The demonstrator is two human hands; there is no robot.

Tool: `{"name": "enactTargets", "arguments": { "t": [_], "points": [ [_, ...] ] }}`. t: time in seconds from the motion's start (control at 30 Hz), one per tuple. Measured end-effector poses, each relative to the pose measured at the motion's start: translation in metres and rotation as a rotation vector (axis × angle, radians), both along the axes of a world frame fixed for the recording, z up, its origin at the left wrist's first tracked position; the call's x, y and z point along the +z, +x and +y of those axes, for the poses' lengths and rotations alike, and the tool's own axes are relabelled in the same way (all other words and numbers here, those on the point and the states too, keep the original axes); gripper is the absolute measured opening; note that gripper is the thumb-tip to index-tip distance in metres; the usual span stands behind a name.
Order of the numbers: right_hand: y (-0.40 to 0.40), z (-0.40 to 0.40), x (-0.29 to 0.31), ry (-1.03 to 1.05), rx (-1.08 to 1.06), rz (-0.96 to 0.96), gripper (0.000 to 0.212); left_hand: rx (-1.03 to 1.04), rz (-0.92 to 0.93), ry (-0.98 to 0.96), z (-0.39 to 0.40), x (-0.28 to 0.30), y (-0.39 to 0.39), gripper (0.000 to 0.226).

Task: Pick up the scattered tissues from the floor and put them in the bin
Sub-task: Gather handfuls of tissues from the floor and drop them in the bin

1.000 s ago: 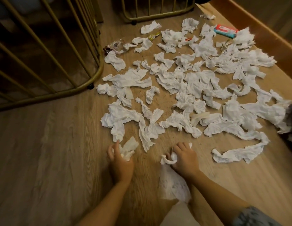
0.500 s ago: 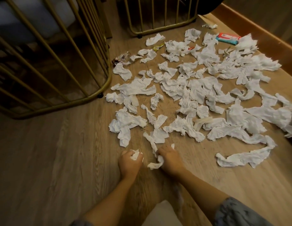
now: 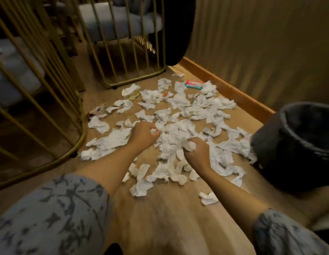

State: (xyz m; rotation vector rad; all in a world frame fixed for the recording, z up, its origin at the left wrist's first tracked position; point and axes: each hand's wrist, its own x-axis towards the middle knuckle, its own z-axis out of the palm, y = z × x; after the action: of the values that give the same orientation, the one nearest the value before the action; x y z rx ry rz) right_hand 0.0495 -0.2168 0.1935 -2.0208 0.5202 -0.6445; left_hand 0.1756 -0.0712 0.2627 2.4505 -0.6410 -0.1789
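Nearest to us: patterned grey sleeves (image 3: 49, 218) on both forearms, which reach forward over the wooden floor (image 3: 160, 218). A single crumpled tissue (image 3: 208, 198) lies close in, just right of the right forearm.

Right hand (image 3: 196, 153): fingers curled tight around a wad of white tissue (image 3: 188, 145), which bulges out of the top of the fist. Left hand (image 3: 143, 134): also curled into a fist, with a small bit of tissue (image 3: 154, 131) showing between the fingers and thumb. Both hands are held over the spread of tissues; we cannot tell whether they touch the floor.

The scattered tissues (image 3: 178, 111) cover the floor from just beneath the hands to the far wall, many overlapping. The dark bin (image 3: 296, 144) stands to the right, its near side touching the edge of the spread; its inside is too dark to read.

Further off: a red and teal packet (image 3: 194, 84) among the tissues by the baseboard, a yellow wrapper (image 3: 134, 96), and gold metal railings (image 3: 49, 89) at left and behind.
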Motion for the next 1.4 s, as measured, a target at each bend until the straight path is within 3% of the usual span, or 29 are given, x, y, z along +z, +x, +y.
{"name": "enactTargets", "arguments": {
  "t": [0.1, 0.27, 0.37, 0.5, 0.6, 0.67, 0.8, 0.87, 1.0, 1.1, 1.17, 1.27, 1.4],
  "points": [
    [-0.003, -0.031, 0.028, 0.249, -0.109, -0.011, 0.04, 0.049, 0.092, -0.142, -0.051, 0.022, -0.004, 0.041],
    [-0.016, -0.08, 0.055, 0.705, -0.375, -0.028, 0.015, 0.164, 0.539, -0.467, -0.128, 0.019, -0.031, 0.056],
    [-0.035, -0.106, 0.069, 1.0, -0.496, -0.185, 0.055, 0.25, 0.884, -0.582, -0.166, 0.013, -0.049, 0.088],
    [-0.081, -0.135, 0.092, 1.075, -0.674, -0.328, 0.024, 0.299, 1.318, -0.729, -0.213, 0.019, -0.069, 0.077],
    [-0.105, -0.164, 0.113, 1.087, -0.767, -0.458, 0.019, 0.175, 1.423, -0.745, -0.253, 0.025, -0.086, 0.079],
    [-0.116, -0.184, 0.128, 1.103, -0.786, -0.496, 0.026, 0.109, 1.466, -0.782, -0.283, 0.031, -0.102, 0.067],
    [-0.134, -0.226, 0.143, 1.079, -0.895, -0.357, 0.029, -0.025, 1.552, -0.848, -0.348, 0.034, -0.143, 0.06],
    [-0.139, -0.24, 0.148, 1.121, -0.912, -0.381, 0.03, -0.092, 1.585, -0.851, -0.367, 0.037, -0.166, 0.055],
    [-0.153, -0.261, 0.144, 1.233, -0.822, -0.41, 0.079, -0.219, 1.745, -0.841, -0.378, 0.031, -0.192, 0.05],
    [-0.158, -0.264, 0.13, 1.318, -0.737, -0.549, 0.092, -0.29, 1.779, -0.874, -0.375, 0.019, -0.188, 0.044],
    [-0.155, -0.261, 0.125, 1.255, -0.793, -0.568, 0.078, -0.301, 1.688, -0.826, -0.371, 0.013, -0.177, 0.045],
    [-0.141, -0.248, 0.108, 0.972, -0.908, -0.517, 0.064, -0.344, 1.503, -0.799, -0.356, 0.012, -0.155, 0.055],
    [-0.118, -0.202, 0.063, 0.224, -1.009, -0.473, 0.023, -0.454, 1.092, -0.596, -0.313, 0.007, -0.113, 0.039]
  ]
}}
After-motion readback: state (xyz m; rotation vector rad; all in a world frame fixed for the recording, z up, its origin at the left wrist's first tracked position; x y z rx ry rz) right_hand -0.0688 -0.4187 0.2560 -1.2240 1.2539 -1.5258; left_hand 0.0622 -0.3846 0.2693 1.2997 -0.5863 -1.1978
